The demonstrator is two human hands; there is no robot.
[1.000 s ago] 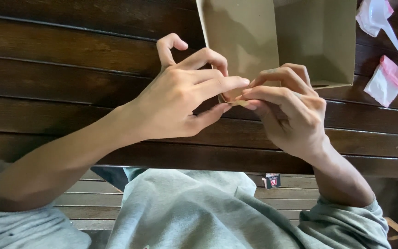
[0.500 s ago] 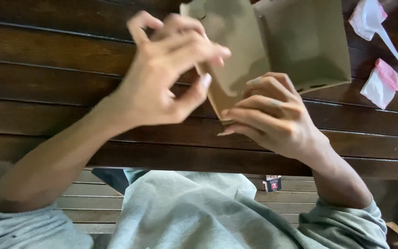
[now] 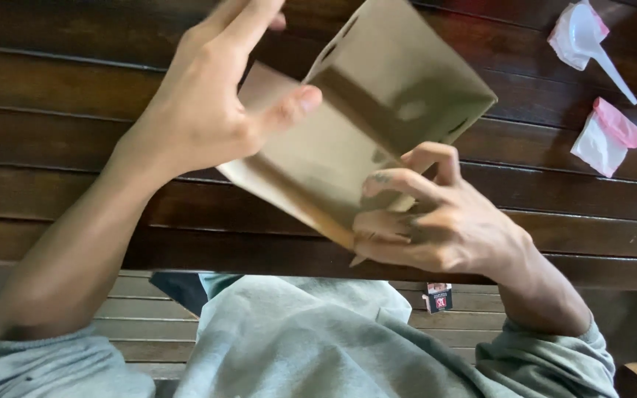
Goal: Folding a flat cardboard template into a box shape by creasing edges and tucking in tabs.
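Cardboard box [image 3: 377, 125], brown and tilted above the dark wooden table [image 3: 60, 147], is gripped at its near edge by the right hand [image 3: 429, 221], while the left hand [image 3: 215, 110], fingers spread, thumbs its left flap.

- One view only, from the person's head.
- It faces steeply down at the table [image 3: 75, 133], lap and floor.
- Close: both hands fill mid-frame.
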